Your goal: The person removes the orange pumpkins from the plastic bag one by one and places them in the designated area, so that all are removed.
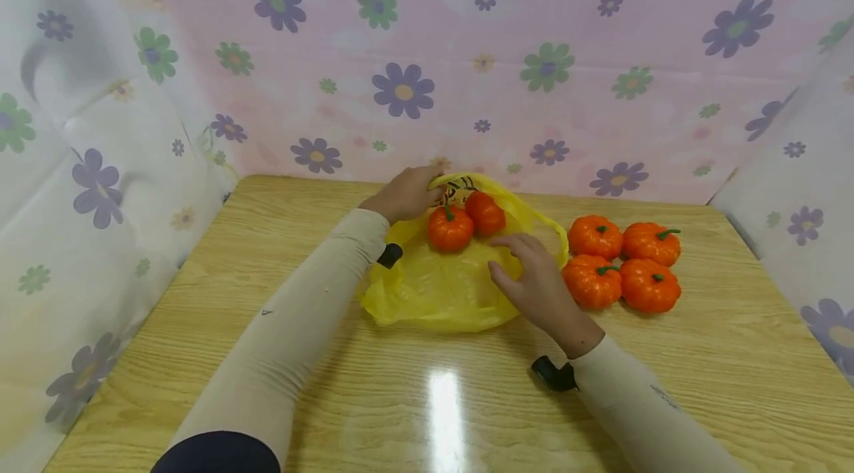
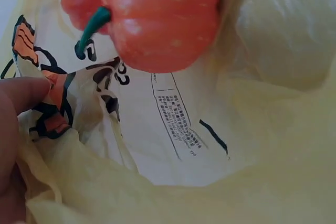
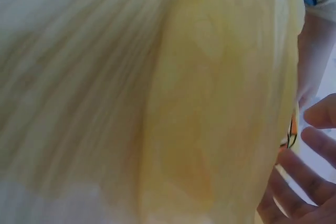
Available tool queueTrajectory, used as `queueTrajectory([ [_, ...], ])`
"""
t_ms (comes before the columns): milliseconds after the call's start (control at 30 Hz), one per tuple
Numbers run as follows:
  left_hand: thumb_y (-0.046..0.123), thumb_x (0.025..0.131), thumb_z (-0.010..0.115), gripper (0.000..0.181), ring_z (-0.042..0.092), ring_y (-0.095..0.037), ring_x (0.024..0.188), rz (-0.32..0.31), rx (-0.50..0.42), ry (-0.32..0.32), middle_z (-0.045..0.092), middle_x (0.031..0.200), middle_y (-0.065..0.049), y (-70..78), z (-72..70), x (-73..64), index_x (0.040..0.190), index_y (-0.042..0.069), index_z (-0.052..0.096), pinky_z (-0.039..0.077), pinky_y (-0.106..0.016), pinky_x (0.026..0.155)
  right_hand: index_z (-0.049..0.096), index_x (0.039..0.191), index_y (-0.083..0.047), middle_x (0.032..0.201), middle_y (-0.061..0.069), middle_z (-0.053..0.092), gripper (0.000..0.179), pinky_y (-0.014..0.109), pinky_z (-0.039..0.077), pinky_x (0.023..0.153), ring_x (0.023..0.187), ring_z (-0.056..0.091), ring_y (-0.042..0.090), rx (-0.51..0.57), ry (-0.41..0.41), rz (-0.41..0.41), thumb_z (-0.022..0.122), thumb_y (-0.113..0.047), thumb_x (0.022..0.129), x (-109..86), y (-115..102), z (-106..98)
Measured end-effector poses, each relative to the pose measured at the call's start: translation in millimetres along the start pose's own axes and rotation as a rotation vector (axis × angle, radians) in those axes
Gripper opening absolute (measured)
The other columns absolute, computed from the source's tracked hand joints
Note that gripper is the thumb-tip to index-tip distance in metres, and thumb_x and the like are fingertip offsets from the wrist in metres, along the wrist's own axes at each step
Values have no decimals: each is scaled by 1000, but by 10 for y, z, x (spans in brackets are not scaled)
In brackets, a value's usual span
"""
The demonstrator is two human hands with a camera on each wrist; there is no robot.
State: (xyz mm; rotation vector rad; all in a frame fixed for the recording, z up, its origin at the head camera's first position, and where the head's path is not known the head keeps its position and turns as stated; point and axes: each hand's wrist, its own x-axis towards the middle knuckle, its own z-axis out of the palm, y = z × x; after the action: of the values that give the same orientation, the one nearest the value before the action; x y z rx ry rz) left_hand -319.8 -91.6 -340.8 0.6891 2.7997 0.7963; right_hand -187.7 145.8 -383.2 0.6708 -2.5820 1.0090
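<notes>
A yellow plastic bag (image 1: 447, 295) lies spread on the table, its mouth held wide. Inside it are two small orange pumpkins (image 1: 450, 229), side by side near the back; the left wrist view shows one pumpkin (image 2: 163, 19) with its green stem close up. My left hand (image 1: 408, 195) pinches the bag's back left rim between thumb and fingers. Over the right part of the bag is my right hand (image 1: 534, 282), fingers spread and loosely bent, with nothing in it. In the right wrist view, the fingers (image 3: 307, 179) show beside the yellow plastic.
Several more orange pumpkins (image 1: 650, 285) stand in a close cluster on the wooden table (image 1: 727, 354), just right of the bag. Flower-patterned cloth (image 1: 467, 35) hangs behind the table and at both sides.
</notes>
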Motion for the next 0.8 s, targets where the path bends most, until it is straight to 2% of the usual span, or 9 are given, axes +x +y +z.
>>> queueTrajectory([
  [133, 28, 107, 47, 54, 45, -27, 142, -5, -40, -7, 26, 165, -6, 24, -37, -22, 156, 11, 32, 42, -39, 110, 62, 127, -3, 130, 16, 62, 37, 53, 46, 105, 124, 56, 35, 7, -75, 40, 70, -13, 92, 114, -91, 75],
  [233, 29, 107, 47, 54, 33, -27, 149, -10, -57, -21, 25, 166, -6, 48, -60, -39, 156, 11, 32, 39, -39, 114, 58, 132, 0, 135, 19, 58, 44, 54, 42, 109, 129, 52, 37, -2, -119, 77, 70, -13, 92, 207, -129, 156],
  [300, 28, 107, 47, 54, 37, -28, 147, -15, -63, -26, 27, 165, -7, 62, -70, -50, 156, 10, 33, 42, -39, 109, 56, 135, 1, 138, 21, 57, 48, 54, 41, 110, 130, 52, 38, -17, -135, 100, 71, -15, 92, 263, -140, 214],
  [333, 28, 107, 47, 54, 46, -27, 140, -23, -60, -29, 27, 165, -7, 65, -75, -54, 156, 10, 32, 44, -38, 105, 55, 136, 2, 138, 22, 56, 50, 54, 41, 110, 130, 52, 39, -26, -140, 109, 72, -15, 92, 289, -147, 242],
  [533, 27, 107, 47, 49, 51, -26, 135, -46, -58, -24, 38, 160, -9, 83, -89, -96, 152, 9, 39, 43, -39, 110, 51, 141, 2, 142, 22, 53, 61, 52, 44, 108, 130, 53, 39, -76, -157, 134, 75, -21, 90, 415, -173, 371],
  [567, 28, 107, 47, 47, 49, -26, 138, -45, -66, -22, 43, 156, -10, 86, -88, -103, 150, 8, 43, 43, -40, 110, 50, 142, 2, 143, 23, 52, 62, 53, 44, 108, 131, 53, 40, -86, -161, 134, 75, -22, 91, 434, -178, 384],
  [667, 28, 107, 48, 37, 59, -25, 118, -50, -85, -21, 56, 142, -9, 82, -80, -108, 139, 9, 53, 49, -37, 96, 47, 145, 2, 148, 25, 47, 66, 54, 42, 109, 135, 49, 42, -115, -179, 138, 75, -23, 91, 483, -192, 411],
  [767, 28, 107, 49, 31, 60, -24, 106, -54, -96, -23, 62, 130, -8, 76, -71, -107, 131, 10, 57, 50, -36, 89, 43, 148, 2, 151, 25, 43, 71, 54, 40, 111, 138, 45, 43, -142, -202, 150, 75, -25, 91, 522, -198, 437],
  [800, 28, 107, 49, 31, 60, -23, 109, -52, -94, -21, 62, 130, -7, 74, -69, -107, 130, 10, 57, 50, -36, 91, 42, 148, 1, 152, 25, 42, 72, 54, 40, 112, 139, 44, 43, -150, -209, 156, 75, -26, 91, 531, -196, 446],
])
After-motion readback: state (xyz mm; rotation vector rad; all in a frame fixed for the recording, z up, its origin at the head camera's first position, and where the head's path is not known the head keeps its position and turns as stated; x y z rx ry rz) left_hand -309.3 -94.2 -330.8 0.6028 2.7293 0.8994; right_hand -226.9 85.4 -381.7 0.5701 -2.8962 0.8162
